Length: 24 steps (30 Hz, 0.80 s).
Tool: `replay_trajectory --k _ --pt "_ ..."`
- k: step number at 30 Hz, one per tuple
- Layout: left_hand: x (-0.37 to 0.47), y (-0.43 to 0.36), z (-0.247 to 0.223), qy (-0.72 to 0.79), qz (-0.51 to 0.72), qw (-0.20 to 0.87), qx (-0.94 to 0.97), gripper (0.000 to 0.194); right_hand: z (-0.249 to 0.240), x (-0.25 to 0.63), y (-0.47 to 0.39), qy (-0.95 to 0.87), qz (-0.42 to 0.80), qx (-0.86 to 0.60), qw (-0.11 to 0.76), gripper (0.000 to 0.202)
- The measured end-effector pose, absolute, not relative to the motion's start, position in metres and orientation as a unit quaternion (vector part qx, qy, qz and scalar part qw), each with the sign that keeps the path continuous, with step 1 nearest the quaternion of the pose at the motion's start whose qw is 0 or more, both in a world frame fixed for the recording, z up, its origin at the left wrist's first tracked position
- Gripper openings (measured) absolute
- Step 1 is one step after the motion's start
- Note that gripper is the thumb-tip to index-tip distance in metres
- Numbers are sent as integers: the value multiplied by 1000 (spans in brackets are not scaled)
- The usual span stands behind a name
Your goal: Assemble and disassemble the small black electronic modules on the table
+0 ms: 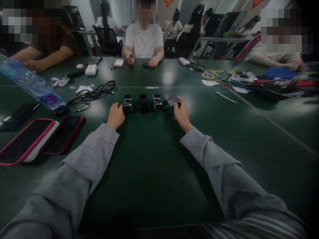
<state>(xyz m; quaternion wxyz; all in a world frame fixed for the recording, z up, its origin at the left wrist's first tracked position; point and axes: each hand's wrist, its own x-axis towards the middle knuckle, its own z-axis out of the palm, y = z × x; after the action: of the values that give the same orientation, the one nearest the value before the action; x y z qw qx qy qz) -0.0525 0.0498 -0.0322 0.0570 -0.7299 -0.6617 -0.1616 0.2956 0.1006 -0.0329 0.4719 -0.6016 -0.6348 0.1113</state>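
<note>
My left hand (116,115) rests on the green table with its fingers loosely extended. Its fingertips are right beside a small circuit board module with a little screen (128,103); whether they touch it I cannot tell. My right hand (182,114) pinches a thin, dark, flat card (171,98) between thumb and fingers, tilted above the table. Between my hands stand a black box-like holder (143,103) and, right of it, a second small circuit board module with a screen (157,102). The three pieces form a row.
At left lie phones (66,134), a black cable (97,90) and a tilted plastic bottle (37,84). A wrench (226,97) and a heap of wires (224,77) are at right. Across the table sits a person in a white shirt (144,41); others sit at both sides.
</note>
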Motion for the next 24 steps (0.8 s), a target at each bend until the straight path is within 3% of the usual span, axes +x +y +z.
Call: replay_trajectory --k 8,14,19,24 --pt "-54 50 -34 -660 -177 45 -729 50 -36 298 105 -607 65 -668 425 42" --pt "-53 50 -33 -662 -172 48 -728 50 -36 296 97 -638 22 -622 453 68" --pt "-54 49 -34 -656 -184 45 -730 50 -33 296 95 -656 60 -587 472 46" --pt "-53 49 -33 -656 -184 45 -731 50 -36 299 102 -618 123 -592 503 45"
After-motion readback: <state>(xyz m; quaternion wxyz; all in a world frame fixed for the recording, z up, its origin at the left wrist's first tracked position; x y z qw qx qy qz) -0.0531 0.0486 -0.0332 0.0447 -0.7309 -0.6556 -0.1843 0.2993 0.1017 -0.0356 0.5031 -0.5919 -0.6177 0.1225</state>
